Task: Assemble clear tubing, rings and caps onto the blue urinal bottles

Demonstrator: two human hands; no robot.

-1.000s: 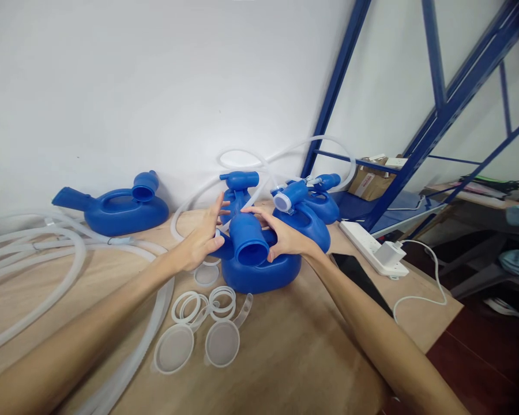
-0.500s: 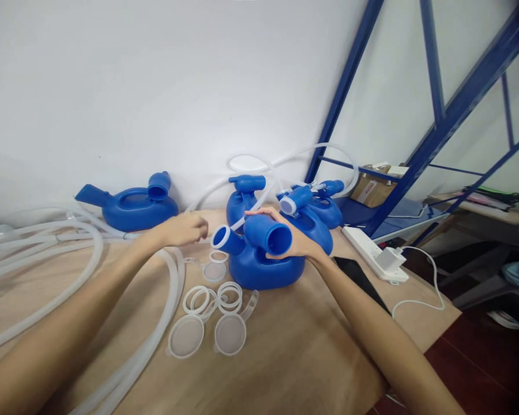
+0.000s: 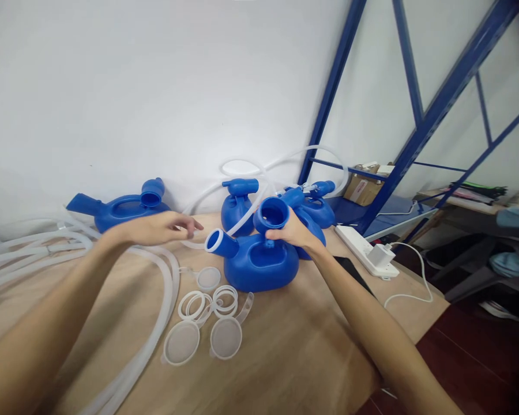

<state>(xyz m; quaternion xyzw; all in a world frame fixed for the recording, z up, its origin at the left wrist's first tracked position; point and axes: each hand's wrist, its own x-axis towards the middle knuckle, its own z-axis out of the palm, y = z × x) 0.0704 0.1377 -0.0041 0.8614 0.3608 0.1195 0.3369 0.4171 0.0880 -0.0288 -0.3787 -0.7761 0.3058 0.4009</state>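
Just above the middle of the tabletop (image 3: 294, 351), I have the right hand (image 3: 294, 231) gripping a blue cup (image 3: 262, 219), thumb across its near side and the wide mouth turned up towards my camera. Below that grip is a blue bottle (image 3: 259, 276), resting upright on its base; I cannot tell whether the cup touches it. Its spout points up and left, with a white ring (image 3: 206, 242) around the opening. Left of the spout, the left hand (image 3: 166, 226) hovers with fingers loosely spread, and I see nothing in it.

Nearer me, white rings (image 3: 214, 302) lie in two overlapping groups, with two translucent caps (image 3: 181, 342) in front and a third cap (image 3: 209, 278) behind them, closer to the bottle. Clear hoses (image 3: 166, 288) curve across the left side. Beyond the left wrist, by the wall, is another bottle with a cup (image 3: 151, 190) on it; more blue bottles (image 3: 233, 216) stand behind the right hand. Farther right, I make out a dark flat slab (image 3: 350, 272), a white power strip (image 3: 357, 248) with a charger (image 3: 380, 256), and a blue shelf frame (image 3: 328, 86).
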